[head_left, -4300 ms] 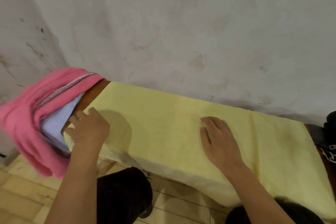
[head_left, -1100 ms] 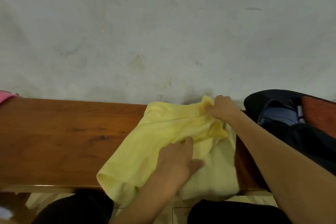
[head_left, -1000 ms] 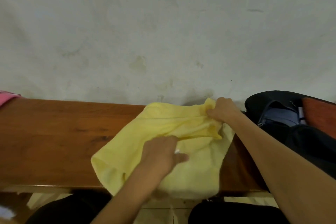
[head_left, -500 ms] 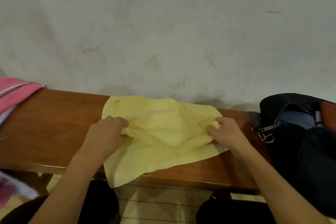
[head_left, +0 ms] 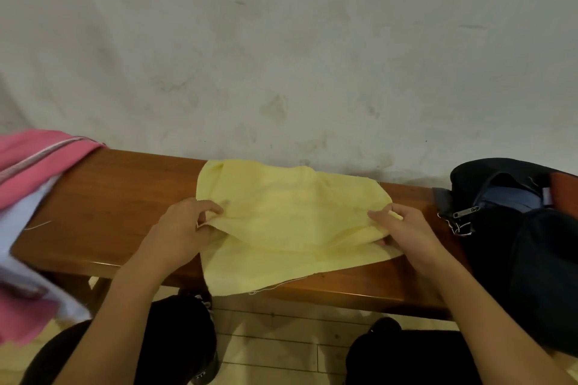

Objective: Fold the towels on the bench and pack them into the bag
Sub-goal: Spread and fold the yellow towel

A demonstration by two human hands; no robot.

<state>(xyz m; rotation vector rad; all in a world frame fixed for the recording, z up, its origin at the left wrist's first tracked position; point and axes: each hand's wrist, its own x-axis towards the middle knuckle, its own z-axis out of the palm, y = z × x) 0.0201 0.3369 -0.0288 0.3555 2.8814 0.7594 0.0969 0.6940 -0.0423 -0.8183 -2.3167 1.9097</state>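
Observation:
A yellow towel (head_left: 291, 216) lies partly folded in the middle of the brown wooden bench (head_left: 115, 206), its near edge hanging over the front. My left hand (head_left: 187, 228) pinches the fold at the towel's left side. My right hand (head_left: 400, 228) pinches the same fold at its right side. A dark bag (head_left: 516, 228) with its zip open stands on the bench to the right. A pink towel (head_left: 37, 159) and a white one (head_left: 18, 222) hang over the bench's left end.
A stained grey wall (head_left: 281, 56) rises directly behind the bench. Below the front edge I see pale floor tiles (head_left: 281, 347) and my knees in black trousers (head_left: 175, 337).
The wide spread towel has been folded smaller. Over the last second my left hand moved from the towel's middle to its left edge and both hands now stretch a fold between them.

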